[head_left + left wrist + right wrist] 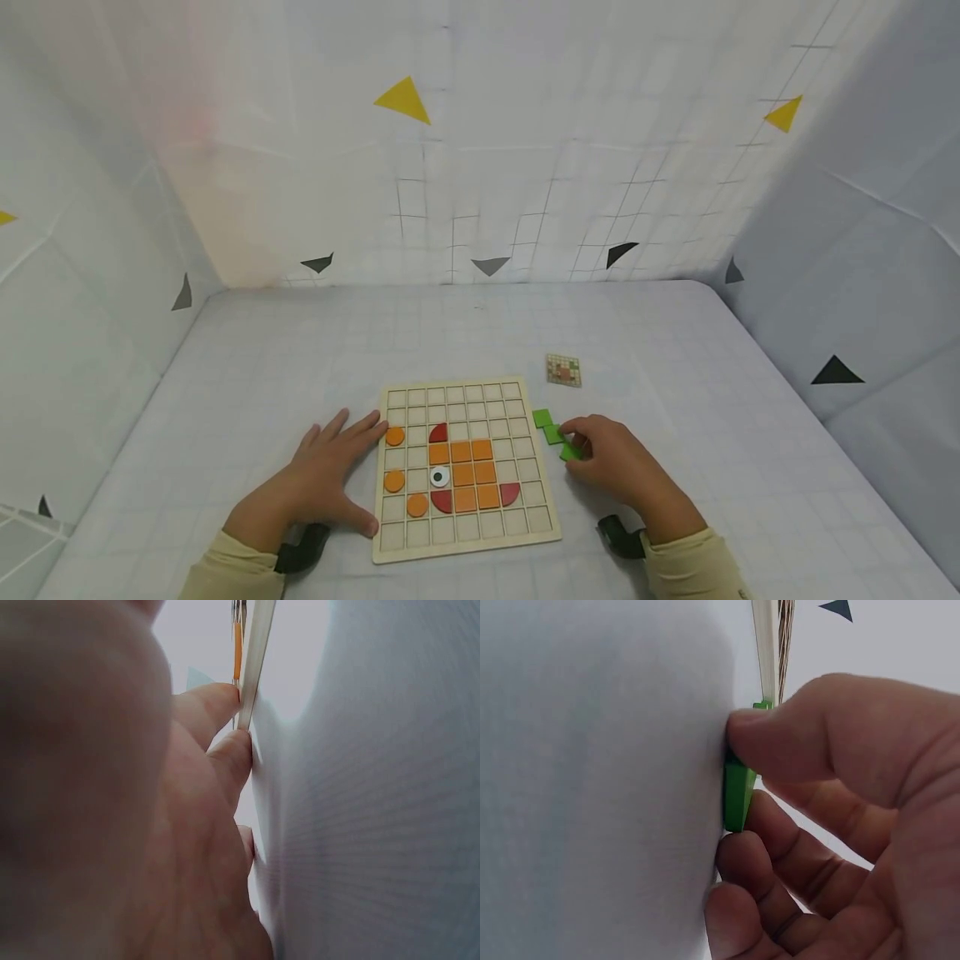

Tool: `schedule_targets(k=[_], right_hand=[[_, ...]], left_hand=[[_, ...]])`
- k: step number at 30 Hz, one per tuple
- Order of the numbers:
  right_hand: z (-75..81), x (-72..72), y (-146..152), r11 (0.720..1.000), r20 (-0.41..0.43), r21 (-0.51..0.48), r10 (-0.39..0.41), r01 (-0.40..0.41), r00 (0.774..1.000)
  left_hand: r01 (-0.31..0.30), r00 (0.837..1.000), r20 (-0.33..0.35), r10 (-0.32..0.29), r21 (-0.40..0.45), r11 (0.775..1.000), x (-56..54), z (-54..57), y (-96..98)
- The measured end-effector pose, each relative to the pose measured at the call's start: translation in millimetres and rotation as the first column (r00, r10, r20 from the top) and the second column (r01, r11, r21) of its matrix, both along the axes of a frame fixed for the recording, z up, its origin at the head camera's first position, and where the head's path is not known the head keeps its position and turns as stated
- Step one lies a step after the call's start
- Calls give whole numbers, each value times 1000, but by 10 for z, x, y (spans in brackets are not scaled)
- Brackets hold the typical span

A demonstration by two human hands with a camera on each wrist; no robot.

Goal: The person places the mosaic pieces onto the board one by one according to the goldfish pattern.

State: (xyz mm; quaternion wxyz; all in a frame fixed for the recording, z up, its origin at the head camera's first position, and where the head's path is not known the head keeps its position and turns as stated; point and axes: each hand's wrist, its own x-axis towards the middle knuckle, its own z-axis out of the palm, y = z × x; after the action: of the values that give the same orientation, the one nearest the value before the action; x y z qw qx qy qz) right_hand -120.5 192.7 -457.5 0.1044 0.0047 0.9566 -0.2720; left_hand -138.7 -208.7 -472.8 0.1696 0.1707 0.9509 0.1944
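My left hand [318, 479] is spread flat at the left edge of a wooden grid board [502, 527]; index finger and thumb touch its rim. In the left wrist view, fingertips [238, 746] rest against the board's side. My right hand [615, 457] is right of the board, pinching a green square tile [739, 799] between thumb and fingers, low at the table. Two more green tiles [542, 418] lie beside the board's right edge. On the grid sit orange squares [464, 474], three orange discs [394, 481], three red quarter-round pieces [510, 494] and an eye piece [439, 477].
A small pattern card [563, 370] lies beyond the board's upper right corner. White cloth covers the table [300, 350]. Pale walls with yellow and dark triangles [405, 101] enclose the back and both sides. A dark wrist device [621, 537] is strapped at each forearm.
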Motion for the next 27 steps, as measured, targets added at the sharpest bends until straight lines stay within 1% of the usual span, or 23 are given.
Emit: schedule_targets(k=[5, 7, 9, 13, 15, 19, 23, 27], right_hand=[[29, 0, -2, 1000, 10, 10, -1, 1, 1000], [51, -1, 0, 1000, 0, 14, 5, -5, 1000], [81, -5, 0, 1000, -28, 12, 18, -17, 999], [142, -33, -16, 998, -103, 4, 70, -70, 992], [162, -62, -44, 995, -126, -1, 99, -100, 987], [190, -126, -133, 987, -142, -24, 157, -162, 977], [208, -181, -241, 978, -149, -34, 200, -207, 968], [223, -225, -336, 963, -170, -50, 253, -265, 952]], left_hand=[[-2, 1000, -3, 2, 3, 1000, 4, -6, -3], [-3, 1000, -3, 3, 4, 1000, 5, -6, -4], [-3, 1000, -3, 3, 5, 1000, 6, -5, -5], [0, 1000, -3, 0, 10, 1000, 1, -1, -8], [5, 1000, -3, -5, 11, 1000, -5, -2, -11], [14, 1000, -4, -14, 10, 1000, -15, -9, -15], [8, 1000, 4, -8, 17, 1000, -16, -15, -18], [0, 1000, 10, -1, 17, 1000, -11, -17, -19]])
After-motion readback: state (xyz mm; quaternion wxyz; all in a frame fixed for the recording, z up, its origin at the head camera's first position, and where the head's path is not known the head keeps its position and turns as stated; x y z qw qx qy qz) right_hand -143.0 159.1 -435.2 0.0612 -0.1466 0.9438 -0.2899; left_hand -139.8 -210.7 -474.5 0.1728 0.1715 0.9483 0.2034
